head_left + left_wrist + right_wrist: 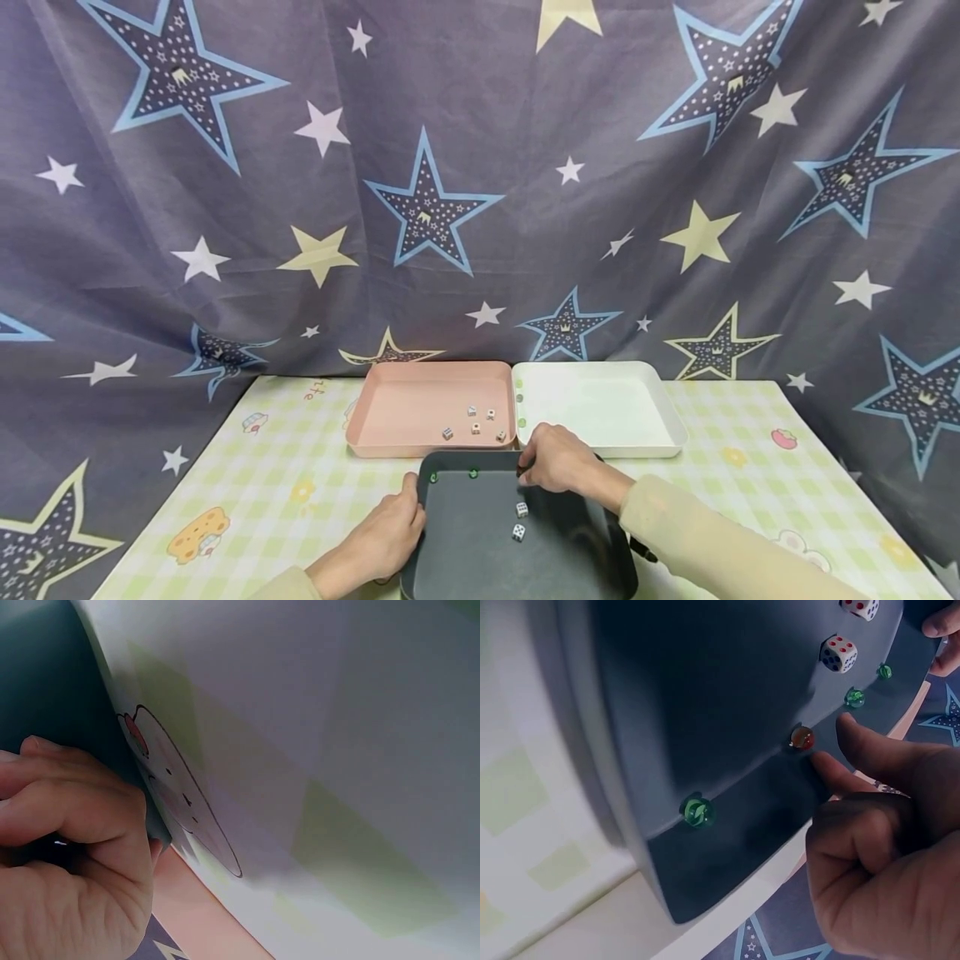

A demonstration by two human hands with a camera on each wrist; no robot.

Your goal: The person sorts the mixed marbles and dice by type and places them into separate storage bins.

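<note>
My left hand [381, 533] grips the left edge of a dark grey tray [465, 575], thumb near the rim and fingers curled at its wall. The right hand [558, 461] reaches over the tray's far side. In the right wrist view its thumb and index finger stand slightly apart beside an orange-red marble [802, 738], other fingers folded in. Green marbles [698, 812] lie along the same far side, on both sides of the orange-red one. Two white dice [522, 509] sit mid-tray.
Behind the dark tray stand a pink tray [405, 408] with several dice [476, 428] and a white tray [600, 408] with green marbles [520, 398] along its left wall. A checked cloth [247, 475] covers the table, and a star-patterned curtain [480, 208] hangs behind.
</note>
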